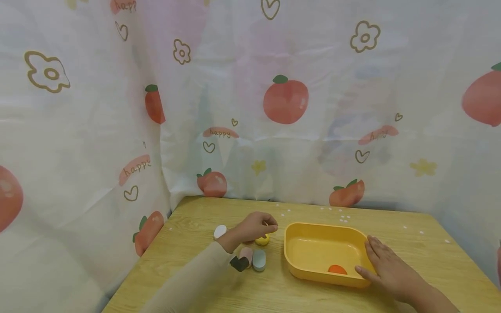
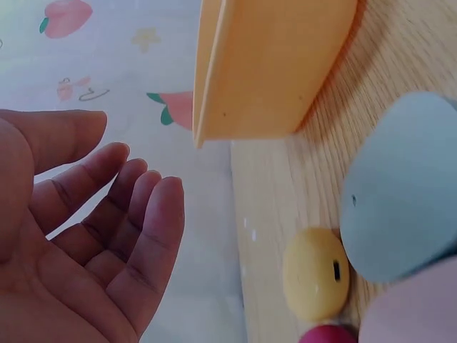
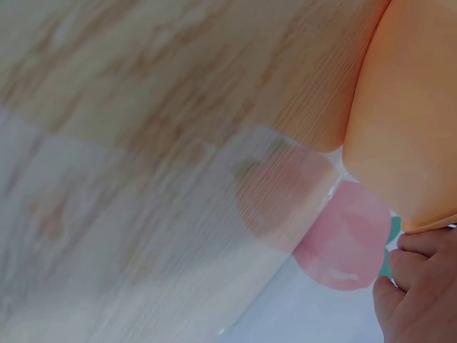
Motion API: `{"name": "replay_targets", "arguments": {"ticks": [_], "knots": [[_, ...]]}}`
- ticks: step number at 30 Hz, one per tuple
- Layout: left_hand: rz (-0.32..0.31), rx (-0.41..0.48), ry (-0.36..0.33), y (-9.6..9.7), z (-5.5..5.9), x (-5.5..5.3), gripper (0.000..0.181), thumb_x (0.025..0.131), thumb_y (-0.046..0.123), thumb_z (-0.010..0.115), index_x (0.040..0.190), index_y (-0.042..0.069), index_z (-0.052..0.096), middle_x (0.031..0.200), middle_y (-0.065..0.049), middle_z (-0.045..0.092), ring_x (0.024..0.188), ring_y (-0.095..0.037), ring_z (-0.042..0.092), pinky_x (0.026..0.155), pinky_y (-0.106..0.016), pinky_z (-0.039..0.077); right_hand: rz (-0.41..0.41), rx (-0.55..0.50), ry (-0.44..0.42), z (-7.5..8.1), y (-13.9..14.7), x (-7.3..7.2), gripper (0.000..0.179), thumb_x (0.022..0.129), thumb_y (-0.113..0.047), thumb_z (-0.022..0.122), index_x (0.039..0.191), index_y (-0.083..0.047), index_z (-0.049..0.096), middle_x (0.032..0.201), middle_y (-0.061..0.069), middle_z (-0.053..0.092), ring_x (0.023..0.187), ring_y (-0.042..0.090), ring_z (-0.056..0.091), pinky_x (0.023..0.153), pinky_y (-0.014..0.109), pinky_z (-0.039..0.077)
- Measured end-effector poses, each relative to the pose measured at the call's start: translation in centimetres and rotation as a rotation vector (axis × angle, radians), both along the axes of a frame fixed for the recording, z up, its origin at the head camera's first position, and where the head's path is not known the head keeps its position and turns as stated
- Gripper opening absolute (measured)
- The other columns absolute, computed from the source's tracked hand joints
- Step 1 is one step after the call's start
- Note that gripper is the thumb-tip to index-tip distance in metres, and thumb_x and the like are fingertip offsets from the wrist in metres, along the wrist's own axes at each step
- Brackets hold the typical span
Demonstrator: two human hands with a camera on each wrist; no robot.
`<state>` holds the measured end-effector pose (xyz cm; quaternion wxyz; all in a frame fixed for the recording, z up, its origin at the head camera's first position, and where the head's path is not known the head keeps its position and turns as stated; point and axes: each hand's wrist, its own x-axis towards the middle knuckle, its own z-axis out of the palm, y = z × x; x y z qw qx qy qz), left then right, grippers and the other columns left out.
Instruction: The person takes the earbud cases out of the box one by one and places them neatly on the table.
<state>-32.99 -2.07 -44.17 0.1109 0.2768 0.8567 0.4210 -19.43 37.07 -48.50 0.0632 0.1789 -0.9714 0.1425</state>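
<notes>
My left hand [image 1: 254, 227] hovers over the table with its fingers loosely bent. In the left wrist view, that hand [image 2: 93, 229] holds nothing. Just below it in the head view is a small yellow rounded piece [image 1: 262, 239], with a dark mark visible in the left wrist view. A pale blue-grey rounded piece [image 1: 259, 260] and a pink one [image 1: 246, 255] stand closer to me. My right hand [image 1: 391, 269] rests against the right rim of a yellow plastic basin [image 1: 325, 280], fingers extended. Inside the basin lies an orange-red piece [image 1: 337, 270], partly hidden by the near wall.
A white rounded piece [image 1: 220, 232] sits left of my left wrist. Beside the pink piece is a dark shape [image 1: 239, 263] of unclear kind. Small white specks dot the far part of the wooden table [image 1: 188, 217]. A printed curtain [image 1: 242, 100] hangs behind it.
</notes>
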Motion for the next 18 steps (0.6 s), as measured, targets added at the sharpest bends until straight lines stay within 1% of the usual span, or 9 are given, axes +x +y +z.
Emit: {"name": "replay_targets", "arguments": {"ticks": [2, 3, 4, 7, 11, 14, 18], "knots": [[-0.022, 0.024, -0.007, 0.6, -0.1, -0.1, 0.013, 0.095, 0.027, 0.066, 0.101, 0.016, 0.07, 0.093, 0.008, 0.064, 0.086, -0.024, 0.065, 0.061, -0.033, 0.056, -0.002, 0.002, -0.017, 0.0, 0.0, -0.2, 0.083, 0.099, -0.048, 0.051, 0.143, 0.018, 0.027, 0.151, 0.035, 0.019, 0.138, 0.052, 0.017, 0.101, 0.016, -0.022], [-0.035, 0.036, -0.008, 0.9, -0.1, -0.1, 0.014, 0.095, 0.026, 0.066, 0.101, 0.014, 0.07, 0.092, 0.007, 0.064, 0.088, -0.027, 0.065, 0.067, -0.034, 0.057, -0.001, 0.004, -0.019, 0.0, -0.1, -0.3, 0.083, 0.099, -0.048, 0.051, 0.142, 0.019, 0.028, 0.151, 0.036, 0.019, 0.137, 0.052, 0.018, 0.101, 0.017, -0.022], [-0.048, 0.041, -0.012, 1.4, -0.1, -0.2, 0.014, 0.095, 0.025, 0.066, 0.102, 0.013, 0.07, 0.091, 0.007, 0.064, 0.09, -0.029, 0.065, 0.068, -0.036, 0.057, -0.002, 0.005, -0.019, -0.1, 0.0, -0.3, 0.083, 0.099, -0.047, 0.052, 0.142, 0.019, 0.028, 0.151, 0.036, 0.019, 0.137, 0.053, 0.018, 0.101, 0.017, -0.022], [-0.086, 0.025, 0.002, 2.5, 0.0, -0.3, 0.017, 0.096, 0.023, 0.066, 0.103, 0.01, 0.071, 0.089, 0.008, 0.065, 0.088, -0.028, 0.065, 0.067, -0.036, 0.057, -0.006, -0.004, -0.028, 0.0, 0.0, -0.2, 0.083, 0.099, -0.047, 0.052, 0.142, 0.019, 0.027, 0.151, 0.036, 0.019, 0.137, 0.053, 0.017, 0.102, 0.02, -0.023], [-0.115, 0.003, 0.017, 3.9, 0.1, -0.2, 0.019, 0.096, 0.022, 0.066, 0.106, 0.006, 0.071, 0.087, 0.008, 0.065, 0.081, -0.02, 0.065, 0.066, -0.035, 0.057, 0.002, -0.012, -0.031, 0.1, -0.1, -0.2, 0.083, 0.099, -0.047, 0.052, 0.143, 0.019, 0.026, 0.151, 0.036, 0.018, 0.138, 0.053, 0.016, 0.104, 0.024, -0.023], [-0.121, 0.007, 0.005, 4.8, 0.0, 0.1, 0.018, 0.095, 0.022, 0.066, 0.105, 0.007, 0.071, 0.086, 0.009, 0.065, 0.078, -0.014, 0.064, 0.066, -0.035, 0.057, 0.003, -0.008, -0.034, 0.2, -0.1, -0.2, 0.084, 0.099, -0.047, 0.051, 0.143, 0.019, 0.025, 0.151, 0.036, 0.017, 0.138, 0.052, 0.015, 0.104, 0.023, -0.023], [-0.144, 0.009, -0.012, 6.1, -0.1, 0.5, 0.013, 0.095, 0.022, 0.066, 0.101, 0.012, 0.071, 0.086, 0.008, 0.065, 0.078, -0.013, 0.064, 0.064, -0.029, 0.056, -0.001, -0.006, -0.033, 0.1, -0.1, -0.2, 0.084, 0.099, -0.048, 0.051, 0.144, 0.018, 0.024, 0.151, 0.036, 0.017, 0.139, 0.052, 0.014, 0.103, 0.023, -0.023]]}}
